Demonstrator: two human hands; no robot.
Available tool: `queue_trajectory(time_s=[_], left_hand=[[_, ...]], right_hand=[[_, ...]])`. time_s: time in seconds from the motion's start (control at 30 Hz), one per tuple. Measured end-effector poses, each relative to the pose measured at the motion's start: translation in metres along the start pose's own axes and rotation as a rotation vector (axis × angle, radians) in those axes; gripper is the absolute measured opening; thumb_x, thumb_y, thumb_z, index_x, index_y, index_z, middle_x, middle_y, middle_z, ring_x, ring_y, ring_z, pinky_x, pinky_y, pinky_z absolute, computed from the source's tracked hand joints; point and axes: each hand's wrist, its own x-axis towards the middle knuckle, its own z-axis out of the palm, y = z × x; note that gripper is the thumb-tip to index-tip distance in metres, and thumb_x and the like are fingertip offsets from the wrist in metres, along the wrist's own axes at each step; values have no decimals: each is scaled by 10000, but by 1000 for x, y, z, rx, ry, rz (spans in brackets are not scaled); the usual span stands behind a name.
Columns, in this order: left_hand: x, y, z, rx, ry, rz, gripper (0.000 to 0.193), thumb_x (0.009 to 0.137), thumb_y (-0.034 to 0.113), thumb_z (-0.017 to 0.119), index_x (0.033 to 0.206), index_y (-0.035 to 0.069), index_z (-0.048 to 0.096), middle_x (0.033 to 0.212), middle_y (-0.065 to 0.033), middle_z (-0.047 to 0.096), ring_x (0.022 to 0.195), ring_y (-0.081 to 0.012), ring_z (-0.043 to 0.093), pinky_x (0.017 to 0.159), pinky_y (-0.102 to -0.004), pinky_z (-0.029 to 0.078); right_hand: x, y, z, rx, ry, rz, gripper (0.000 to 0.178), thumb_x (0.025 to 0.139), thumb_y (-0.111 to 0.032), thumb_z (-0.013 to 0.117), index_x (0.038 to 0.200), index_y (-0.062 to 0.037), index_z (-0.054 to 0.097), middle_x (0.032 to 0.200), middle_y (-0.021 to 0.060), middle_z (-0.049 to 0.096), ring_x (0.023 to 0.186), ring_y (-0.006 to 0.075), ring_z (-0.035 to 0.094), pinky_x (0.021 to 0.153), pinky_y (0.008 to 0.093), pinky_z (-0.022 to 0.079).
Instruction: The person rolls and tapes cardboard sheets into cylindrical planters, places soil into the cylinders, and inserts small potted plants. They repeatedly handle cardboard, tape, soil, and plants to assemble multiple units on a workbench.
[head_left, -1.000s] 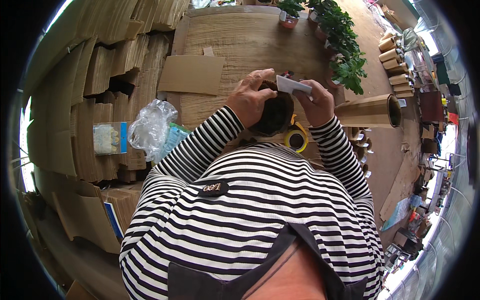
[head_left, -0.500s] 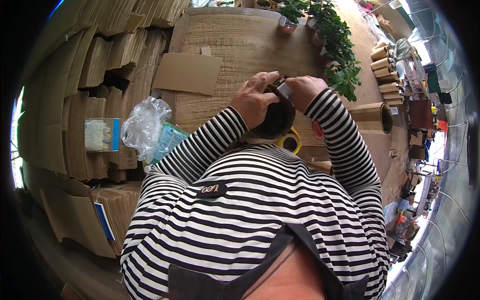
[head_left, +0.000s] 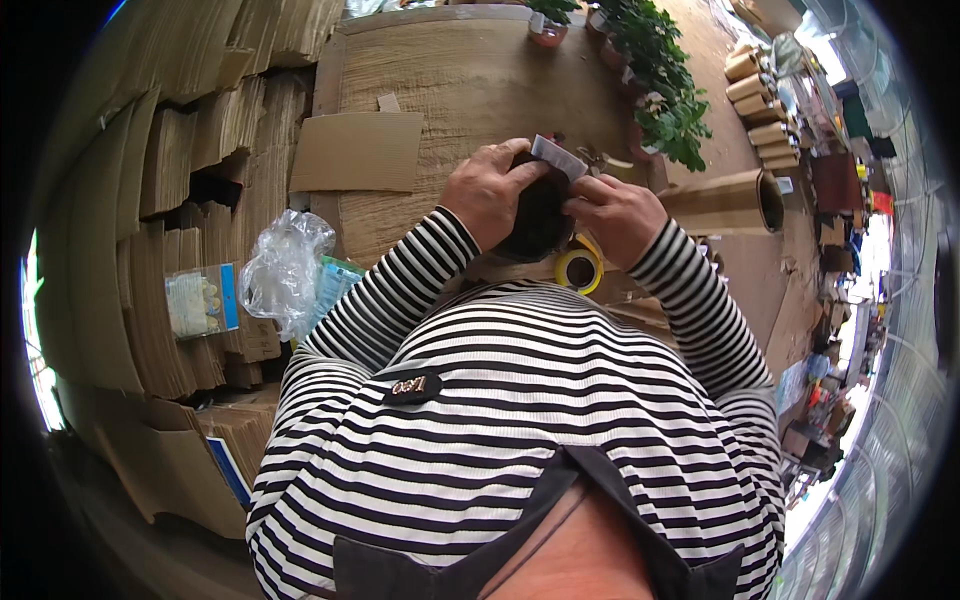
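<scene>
My left hand (head_left: 487,192) curls round the left side of a dark, round, pot-like object (head_left: 540,222) held close to my chest. Its fingertips reach the object's upper edge. A pale, flat strip (head_left: 558,157), label-like, stands at that far edge. My right hand (head_left: 620,215) is closed on the opposite side, its fingers pinched at the strip's lower right end. The fingers partly hide where strip and dark object meet. A yellow-rimmed tape roll (head_left: 579,270) lies just below the dark object, near my right wrist.
Potted green plants (head_left: 665,115) line the far right of the wooden table (head_left: 440,65). A flat cardboard piece (head_left: 357,152) lies left of my hands, with clear plastic wrap (head_left: 288,262) nearer. Stacked cardboard (head_left: 185,150) fills the left. A brown tube (head_left: 722,205) lies at right; scissors (head_left: 597,158) sit beyond my hands.
The pale strip now shows more fully above the dark object. My right hand has moved nearer to me, down the object's right side. My left hand keeps its hold; the whole view has shifted slightly.
</scene>
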Motion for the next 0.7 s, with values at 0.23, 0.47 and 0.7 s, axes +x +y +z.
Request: queue_trajectory(time_s=[0.23,0.47,0.7], left_hand=[[2,-12,0,-147,23,59,462,798,-94,596,1234,58,602,1331,-130,619,1195,-347,613,997,-427,519],[8,-50,-5,-408,106,109,374,1002,43,575,1371,6,528,1398,-175,574,1266,-281,586,1022,-383,493],[-3,-111,0,-676,-4,-375,311,1033,116,582,1332,29,585,1259,-86,650,1091,-171,652,964,-317,533]], right_hand=[[1,16,30,18,-163,-112,197,772,-152,712,961,-109,684,1045,42,635,977,226,650,765,347,577],[-12,-27,54,126,-48,113,79,817,-192,655,863,-130,643,869,65,635,775,273,705,611,400,590],[-134,-75,-43,208,463,705,118,806,-184,697,858,-98,635,841,47,626,676,264,668,545,375,545]])
